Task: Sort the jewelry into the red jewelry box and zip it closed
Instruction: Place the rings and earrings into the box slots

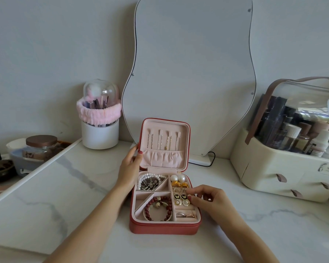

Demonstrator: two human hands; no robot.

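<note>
The red jewelry box (162, 228) lies open on the marble tabletop, its pink-lined lid (164, 144) standing upright with several necklaces hanging inside. My left hand (130, 164) grips the lid's left edge, thumb on the inner lining. In the tray lie a pearl bracelet (152, 176), a dark red bead bracelet (159, 207), pearl earrings (178, 178), gold earrings (179, 185), black butterfly earrings (180, 197) and rings (185, 214). My right hand (207, 201) hovers at the tray's right side, fingertips curled over the earring compartment; whether it pinches anything is unclear.
A wavy mirror (194, 73) leans on the wall right behind the box, its black cable (210, 162) trailing right. A brush holder with a pink headband (100, 118) stands at left, a cream cosmetics organizer (285, 162) at right. Jars (40, 149) sit far left.
</note>
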